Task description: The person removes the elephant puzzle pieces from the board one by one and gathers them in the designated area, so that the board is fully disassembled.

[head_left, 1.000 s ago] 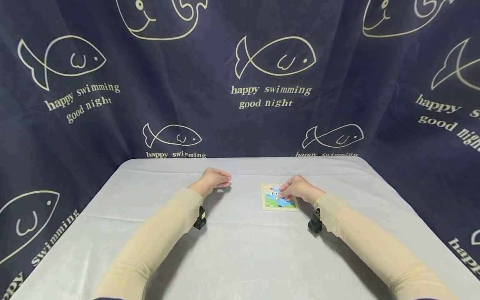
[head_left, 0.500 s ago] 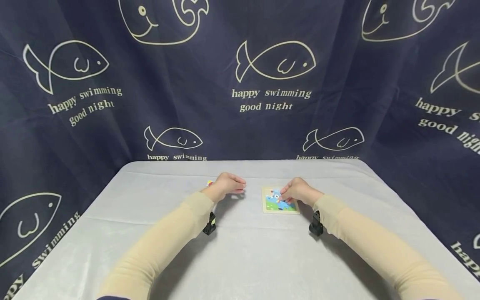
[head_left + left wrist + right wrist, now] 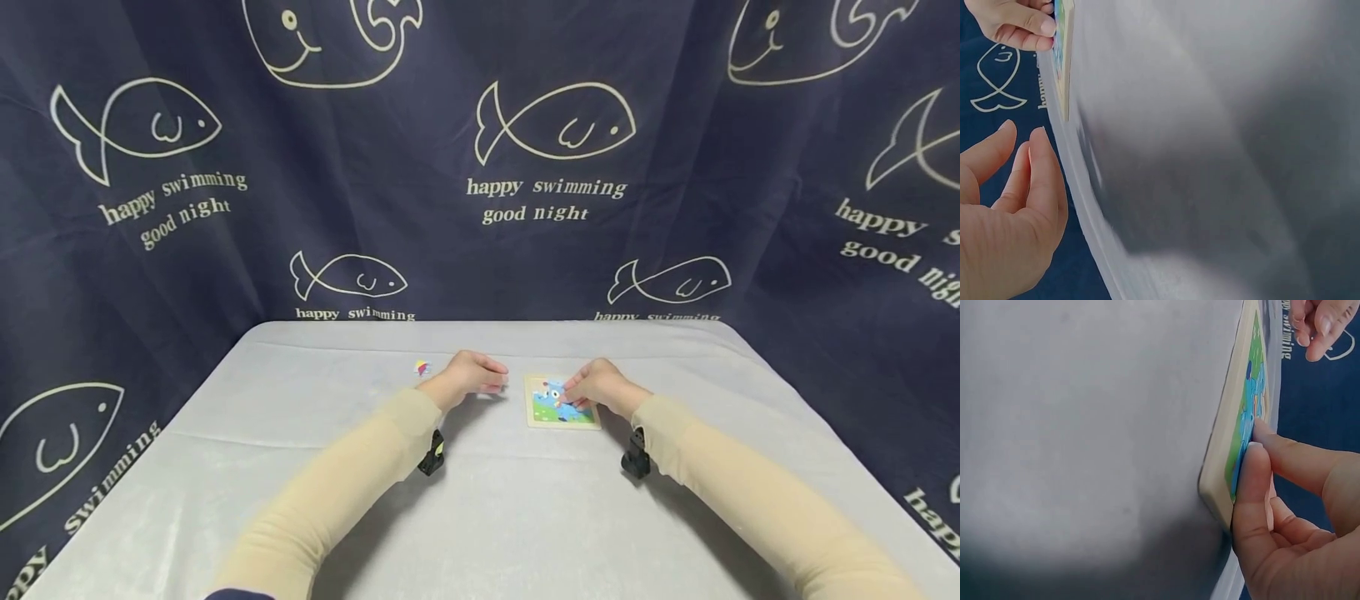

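Observation:
A square wooden jigsaw puzzle [image 3: 551, 422] with a blue cartoon animal on green lies flat on the table, right of the middle. My right hand [image 3: 609, 385] is over its right part, and in the right wrist view its thumb [image 3: 1254, 472] and index fingertip meet at the picture surface, pinching a puzzle piece that they largely hide. Left of the puzzle, my left hand [image 3: 472, 372] hovers just above the table, holding nothing. Its fingers [image 3: 1044, 169] are loosely bent, with the thumb apart. A small red, yellow and blue puzzle piece [image 3: 422, 367] lies behind the left wrist.
A light grey cloth covers the table [image 3: 510, 517]. Behind and at the sides hangs a dark blue curtain [image 3: 420, 192] with fish drawings and lettering. Each wrist carries a small black camera [image 3: 636, 457].
My left hand has moved right towards the puzzle, uncovering the small loose piece behind it. My right hand has stayed at the puzzle with hardly any movement. The head view has shifted slightly.

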Motion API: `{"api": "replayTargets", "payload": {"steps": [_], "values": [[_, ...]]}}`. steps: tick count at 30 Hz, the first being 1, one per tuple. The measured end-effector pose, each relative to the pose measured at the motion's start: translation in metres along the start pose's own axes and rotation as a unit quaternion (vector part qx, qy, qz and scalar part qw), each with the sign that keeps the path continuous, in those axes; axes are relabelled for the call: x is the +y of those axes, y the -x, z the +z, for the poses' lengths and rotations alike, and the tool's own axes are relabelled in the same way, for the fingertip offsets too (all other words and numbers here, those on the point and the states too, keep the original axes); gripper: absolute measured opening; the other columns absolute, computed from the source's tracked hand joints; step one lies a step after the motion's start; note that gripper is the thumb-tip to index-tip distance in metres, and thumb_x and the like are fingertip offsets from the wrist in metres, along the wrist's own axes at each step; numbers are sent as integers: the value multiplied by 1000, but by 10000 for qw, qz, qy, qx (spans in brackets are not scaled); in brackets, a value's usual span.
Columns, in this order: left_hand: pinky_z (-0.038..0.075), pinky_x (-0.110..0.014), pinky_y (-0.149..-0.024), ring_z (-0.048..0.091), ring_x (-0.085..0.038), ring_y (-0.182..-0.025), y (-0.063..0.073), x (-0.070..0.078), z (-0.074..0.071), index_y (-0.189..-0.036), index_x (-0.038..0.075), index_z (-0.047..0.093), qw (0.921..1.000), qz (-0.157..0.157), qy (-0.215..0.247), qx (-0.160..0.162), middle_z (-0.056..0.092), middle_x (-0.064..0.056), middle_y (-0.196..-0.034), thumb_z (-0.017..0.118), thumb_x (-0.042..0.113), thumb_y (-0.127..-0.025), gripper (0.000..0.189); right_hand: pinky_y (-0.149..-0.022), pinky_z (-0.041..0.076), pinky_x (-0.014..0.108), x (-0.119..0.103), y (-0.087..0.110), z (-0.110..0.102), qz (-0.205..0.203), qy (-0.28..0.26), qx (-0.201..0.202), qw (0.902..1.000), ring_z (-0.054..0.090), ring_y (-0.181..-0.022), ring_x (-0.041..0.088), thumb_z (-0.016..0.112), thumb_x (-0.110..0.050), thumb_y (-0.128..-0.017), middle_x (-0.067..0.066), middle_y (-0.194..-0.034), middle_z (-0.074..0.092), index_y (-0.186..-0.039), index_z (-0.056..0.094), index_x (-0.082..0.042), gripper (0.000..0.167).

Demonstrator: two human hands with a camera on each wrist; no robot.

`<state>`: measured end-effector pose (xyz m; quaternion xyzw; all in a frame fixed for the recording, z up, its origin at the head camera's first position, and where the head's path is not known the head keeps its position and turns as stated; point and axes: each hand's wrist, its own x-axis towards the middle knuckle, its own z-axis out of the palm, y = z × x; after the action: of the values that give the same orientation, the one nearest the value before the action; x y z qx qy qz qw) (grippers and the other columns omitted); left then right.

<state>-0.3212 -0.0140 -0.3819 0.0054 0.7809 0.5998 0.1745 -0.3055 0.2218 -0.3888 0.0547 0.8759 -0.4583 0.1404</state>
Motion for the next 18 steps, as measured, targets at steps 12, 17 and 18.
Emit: {"api": "replayTargets", "payload": {"steps": [12,17,18], "values": [[60,-26,-76,71,-15,-80,-7,-3,19,-104,-4,71,9998,114,-149,-112,71,-16,-105,73,-2,-81,22,-62,58,22,4,1,-4,-69,-143,-186,9997,59,-59,10,75,1,-80,7,-74,67,-98,65,10,23],[60,-25,-76,72,-17,-82,-5,-2,30,-103,-4,72,9993,123,-304,-153,71,-16,-104,73,-2,-82,21,-62,58,22,5,-1,-2,-25,-167,-153,9997,59,-60,10,75,1,-79,6,-73,66,-97,66,9,22],[60,-25,-75,72,-18,-83,-4,-1,31,-103,-4,72,9992,143,-351,-159,71,-16,-104,73,-2,-82,22,-62,58,22,5,-2,-2,-19,-165,-126,9998,59,-60,10,75,1,-79,6,-73,65,-97,66,9,22]]}}
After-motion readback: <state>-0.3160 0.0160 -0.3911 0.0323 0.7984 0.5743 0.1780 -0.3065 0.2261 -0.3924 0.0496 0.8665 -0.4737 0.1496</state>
